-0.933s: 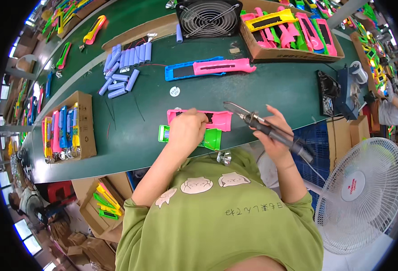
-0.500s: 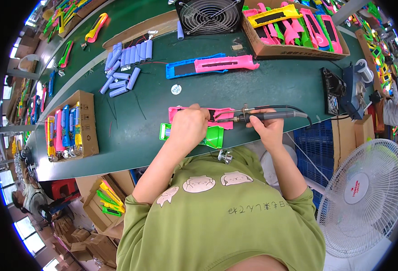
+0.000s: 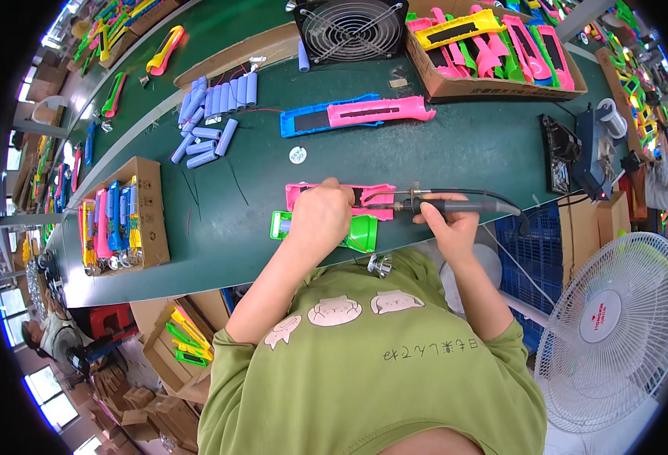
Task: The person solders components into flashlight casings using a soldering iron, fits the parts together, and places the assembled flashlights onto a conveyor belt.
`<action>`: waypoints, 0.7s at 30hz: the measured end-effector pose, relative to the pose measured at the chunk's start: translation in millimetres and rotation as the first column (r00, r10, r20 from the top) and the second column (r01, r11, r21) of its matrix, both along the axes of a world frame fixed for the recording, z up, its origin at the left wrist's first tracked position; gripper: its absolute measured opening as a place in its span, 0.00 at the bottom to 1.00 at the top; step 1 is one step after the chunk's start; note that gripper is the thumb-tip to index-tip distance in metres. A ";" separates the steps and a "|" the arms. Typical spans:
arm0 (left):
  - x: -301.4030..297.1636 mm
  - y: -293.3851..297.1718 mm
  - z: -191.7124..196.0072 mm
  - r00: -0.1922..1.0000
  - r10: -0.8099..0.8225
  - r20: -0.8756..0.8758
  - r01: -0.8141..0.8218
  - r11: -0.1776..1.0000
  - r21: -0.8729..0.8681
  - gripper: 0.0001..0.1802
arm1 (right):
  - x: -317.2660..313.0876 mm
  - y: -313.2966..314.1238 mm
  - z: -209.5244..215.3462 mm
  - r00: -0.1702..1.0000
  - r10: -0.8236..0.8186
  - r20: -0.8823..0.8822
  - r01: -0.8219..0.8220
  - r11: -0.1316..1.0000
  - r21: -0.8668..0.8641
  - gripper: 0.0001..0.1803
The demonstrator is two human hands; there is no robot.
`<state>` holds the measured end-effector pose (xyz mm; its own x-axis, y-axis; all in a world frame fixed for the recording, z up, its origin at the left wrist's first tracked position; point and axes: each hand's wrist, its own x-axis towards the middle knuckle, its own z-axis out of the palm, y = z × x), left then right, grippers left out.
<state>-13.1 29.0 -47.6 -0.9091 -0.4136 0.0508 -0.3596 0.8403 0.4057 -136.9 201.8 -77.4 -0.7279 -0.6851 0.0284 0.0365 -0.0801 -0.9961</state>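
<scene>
My right hand point(image 3: 450, 227) grips a grey soldering iron point(image 3: 463, 205) with a thin metal feed tube along it. Its tip reaches leftward over a pink plastic casing half point(image 3: 380, 189), close to my left fingers. My left hand point(image 3: 321, 218) is closed over the pink casing with the fingertips pinched. What they hold, if anything, is hidden under the hand. Nearer to me, partly under my left forearm, lies a green casing point(image 3: 362, 232) with a purple battery cell point(image 3: 285, 225) in its left end. A silver lamp reflector point(image 3: 380, 265) hangs at the table's near edge.
Loose purple cells point(image 3: 231, 94) lie at back left. A blue casing point(image 3: 303, 120) and a pink one overlap farther back. Boxes of casings point(image 3: 500, 89) and assembled pieces point(image 3: 152, 216) flank the work. A solder spool point(image 3: 613, 121) stands right; a white fan point(image 3: 614, 330) is beside me.
The iron's handle has tipped, its rear end now lower and nearer me. My left hand stays over the pink casing. The whole view has shifted slightly.
</scene>
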 end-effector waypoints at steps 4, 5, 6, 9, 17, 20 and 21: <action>1.0 1.2 -1.0 1.000 0.006 0.003 -0.006 1.000 0.000 0.03 | 20.2 7.1 12.1 0.995 -0.082 -0.049 0.072 0.981 -0.181 0.10; 0.9 1.0 -1.4 1.000 0.006 -0.003 -0.006 1.000 -0.003 0.03 | 25.1 9.4 12.9 0.996 -0.082 -0.024 0.075 0.976 -0.203 0.11; 1.0 0.2 -1.4 1.000 0.003 -0.006 -0.003 1.000 -0.006 0.03 | 27.4 11.3 11.7 0.967 -0.030 -0.253 0.008 0.996 -0.087 0.13; -2.5 -0.4 -2.1 1.000 -0.003 0.006 0.003 1.000 -0.011 0.03 | 35.3 -4.9 16.9 0.751 0.126 -0.648 -0.085 0.992 0.095 0.30; 2.5 -0.6 3.4 1.000 0.006 0.026 -0.005 0.999 -0.044 0.04 | 53.0 -24.7 9.7 0.781 0.237 -0.577 -0.142 0.968 0.206 0.39; 3.1 1.5 -6.0 0.999 -0.035 0.022 0.037 0.995 -0.094 0.04 | 53.9 -26.1 8.2 0.806 0.228 -0.546 -0.122 0.967 0.223 0.37; 4.0 0.7 -8.1 0.998 -0.058 0.004 0.058 0.995 -0.084 0.04 | 53.8 -25.0 9.6 0.813 0.235 -0.533 -0.126 0.964 0.235 0.37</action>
